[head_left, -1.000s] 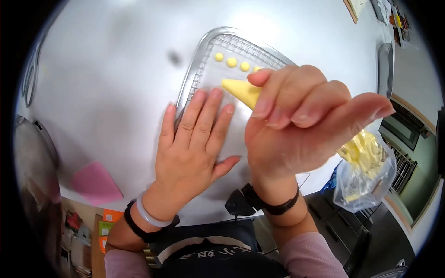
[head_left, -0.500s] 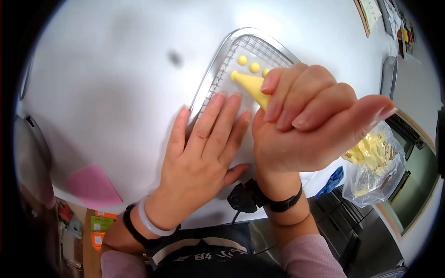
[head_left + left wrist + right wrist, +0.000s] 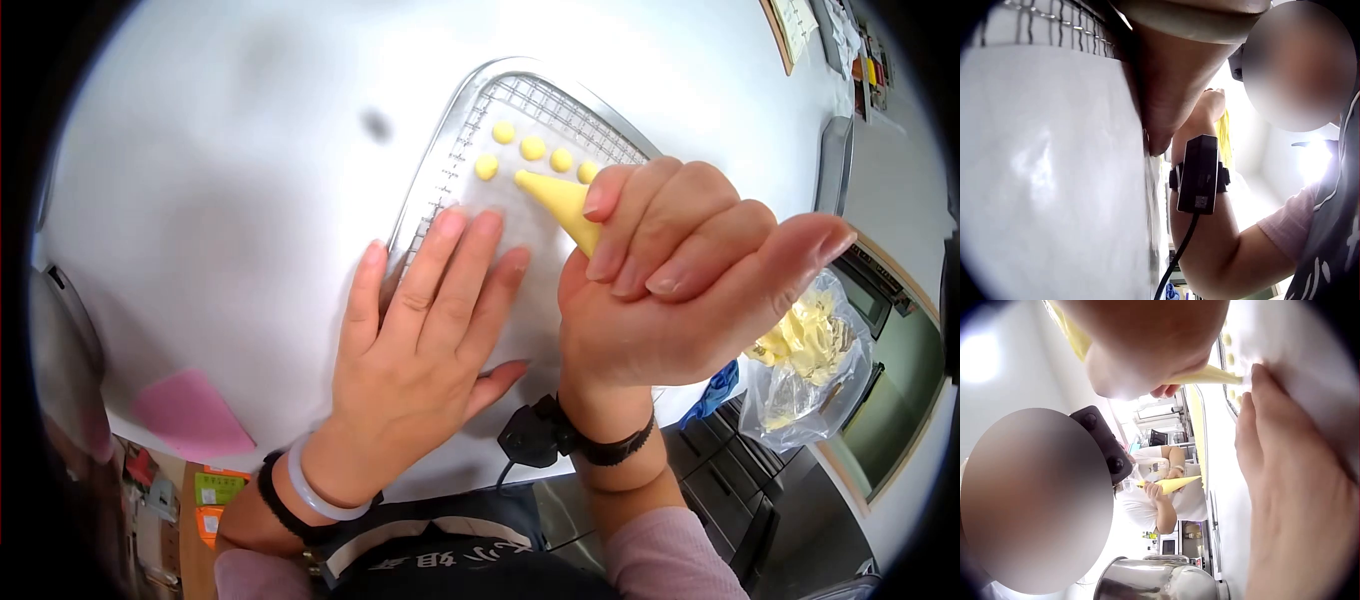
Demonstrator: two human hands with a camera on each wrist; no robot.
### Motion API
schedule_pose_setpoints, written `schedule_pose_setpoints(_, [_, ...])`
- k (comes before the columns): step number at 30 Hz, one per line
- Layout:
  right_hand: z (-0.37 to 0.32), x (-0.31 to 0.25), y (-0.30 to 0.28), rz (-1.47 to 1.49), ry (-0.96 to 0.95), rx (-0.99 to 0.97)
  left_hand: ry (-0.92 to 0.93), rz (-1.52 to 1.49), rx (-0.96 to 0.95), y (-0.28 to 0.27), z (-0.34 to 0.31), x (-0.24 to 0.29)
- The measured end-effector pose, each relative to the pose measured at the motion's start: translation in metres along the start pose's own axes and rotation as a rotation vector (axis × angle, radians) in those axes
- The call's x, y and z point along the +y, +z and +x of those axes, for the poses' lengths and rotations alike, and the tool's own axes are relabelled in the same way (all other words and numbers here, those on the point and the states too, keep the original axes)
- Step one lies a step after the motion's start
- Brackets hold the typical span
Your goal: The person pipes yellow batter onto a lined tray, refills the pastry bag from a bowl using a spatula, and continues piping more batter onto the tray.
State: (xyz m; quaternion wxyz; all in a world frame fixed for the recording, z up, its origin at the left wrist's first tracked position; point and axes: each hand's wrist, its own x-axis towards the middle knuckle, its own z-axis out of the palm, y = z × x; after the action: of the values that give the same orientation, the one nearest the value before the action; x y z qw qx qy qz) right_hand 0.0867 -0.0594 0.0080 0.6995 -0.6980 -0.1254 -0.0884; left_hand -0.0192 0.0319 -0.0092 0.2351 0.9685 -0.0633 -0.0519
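Note:
Curled round a yellow piping bag (image 3: 556, 202), my right hand (image 3: 680, 285) holds it with the tip pointing up-left over the lined tray (image 3: 424, 190). Several round yellow dollops (image 3: 532, 148) lie in a row near the tray's far end, and one more dollop (image 3: 486, 167) sits just left of the bag's tip. My left hand (image 3: 415, 340) lies flat with straight fingers, its fingertips over the tray's left edge and the lining. In the right wrist view the bag's tip (image 3: 1229, 376) is close to the left hand's fingertips.
A pink sheet (image 3: 195, 412) lies at the table's lower left. A clear bag with yellow contents (image 3: 805, 350) hangs at the right, beside a blue cloth (image 3: 715, 392). Another person (image 3: 1166, 487) holds a yellow piping bag, near a metal bowl (image 3: 1141, 581).
One dollop now shows below the row, where the bag's tip was half a second ago. The right hand and bag have shifted slightly right and down. The left hand still lies flat.

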Motion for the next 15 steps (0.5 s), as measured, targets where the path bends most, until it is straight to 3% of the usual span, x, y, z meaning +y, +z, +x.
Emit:
schedule_pose_setpoints(6, [0.0, -0.009, -0.006, 0.235, -0.015, 0.038, -0.001, 0.013, -0.01, -0.002, 0.0, 0.005])
schedule_pose_setpoints(10, [0.002, -0.01, -0.022, -0.03, 0.033, 0.017, -0.002, 0.018, 0.004, -0.001, 0.001, 0.008])
schedule_pose_setpoints(15, [-0.001, -0.002, -0.021, 0.04, 0.032, -0.039, 0.041, 0.014, -0.041, -0.001, 0.001, 0.002])
